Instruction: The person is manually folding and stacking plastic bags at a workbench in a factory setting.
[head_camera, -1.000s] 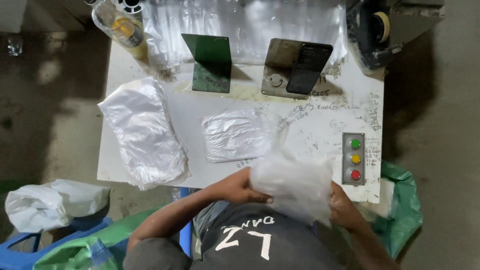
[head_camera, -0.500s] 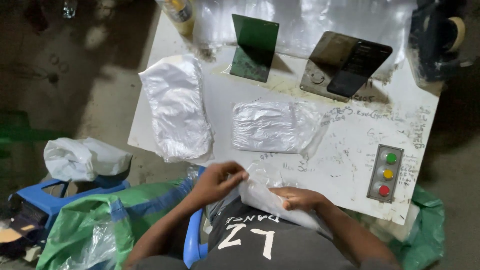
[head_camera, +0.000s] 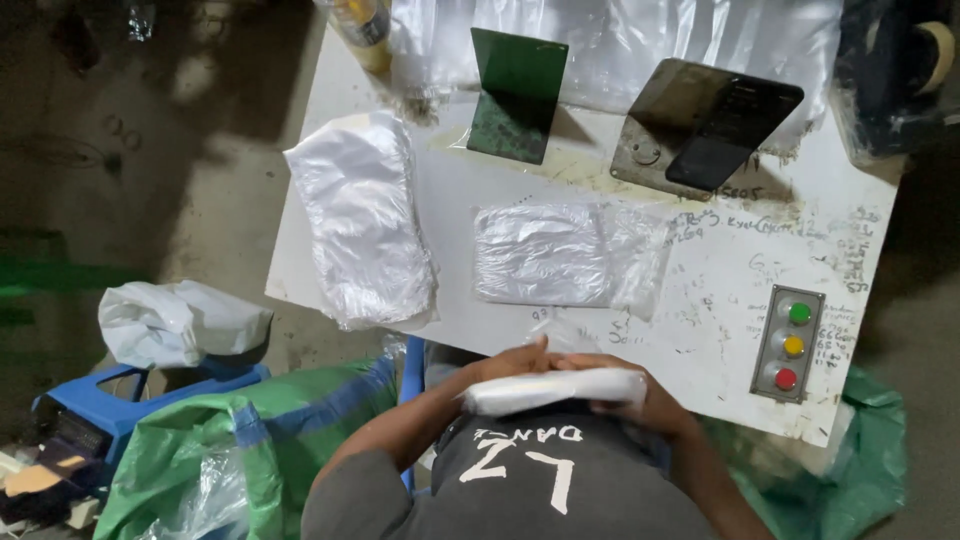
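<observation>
both hands (head_camera: 570, 385) grip folded bag (head_camera: 555, 390) at worktop (head_camera: 700, 310) near edge | bare strip ahead | flat bag (head_camera: 560, 255) mid-worktop

A scuffed white table (head_camera: 700, 300) holds a plastic bag stack (head_camera: 362, 232), a flat clear bag (head_camera: 560, 255), two angled metal stands and a three-button box (head_camera: 790, 343).

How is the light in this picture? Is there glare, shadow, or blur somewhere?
Head view: the white scribbled table is brightly lit, while the floor at the left and the top right corner are in deep shadow. The clear plastic sheeting at the table's far edge shows glare. The folded white plastic bag between the left hand and right hand is overexposed and slightly soft.
</observation>
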